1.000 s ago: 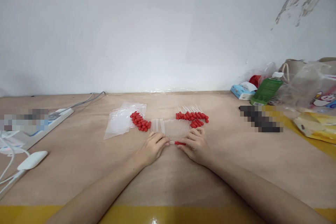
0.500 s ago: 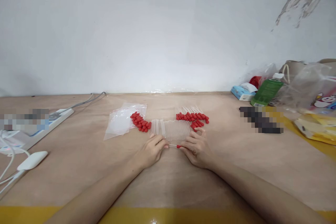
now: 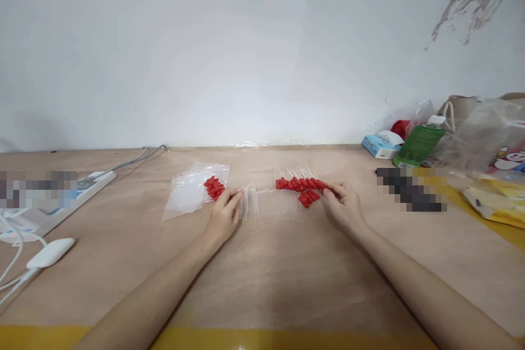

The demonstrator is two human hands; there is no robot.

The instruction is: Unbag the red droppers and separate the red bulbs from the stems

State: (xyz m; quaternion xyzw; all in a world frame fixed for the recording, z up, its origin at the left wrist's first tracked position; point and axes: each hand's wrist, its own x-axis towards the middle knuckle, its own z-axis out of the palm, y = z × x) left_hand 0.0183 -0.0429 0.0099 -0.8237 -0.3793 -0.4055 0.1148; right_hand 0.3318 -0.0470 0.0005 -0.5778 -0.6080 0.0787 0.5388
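A row of clear plastic tubes (image 3: 273,205) lies on the table between my hands. My left hand (image 3: 223,214) rests at the row's left end, its fingers drawn together at the edge of a small pile of loose red caps (image 3: 214,186); what they pinch is hidden. My right hand (image 3: 343,205) is at the right end of a heap of red-capped tubes (image 3: 302,185), with its fingertips pinched on one of them. A clear zip bag (image 3: 186,191) lies under and left of the loose caps.
A white power strip (image 3: 88,183) with cables and a white adapter (image 3: 50,251) lie at the left. At the right stand a green bottle (image 3: 418,145), a blue tissue pack (image 3: 379,145) and plastic bags (image 3: 488,136). A yellow strip (image 3: 262,339) runs along the table's near edge.
My hands have parted from the near side of the tube row. The right one carried a red-capped tube back right to the heap; the left one moved up to the loose caps.
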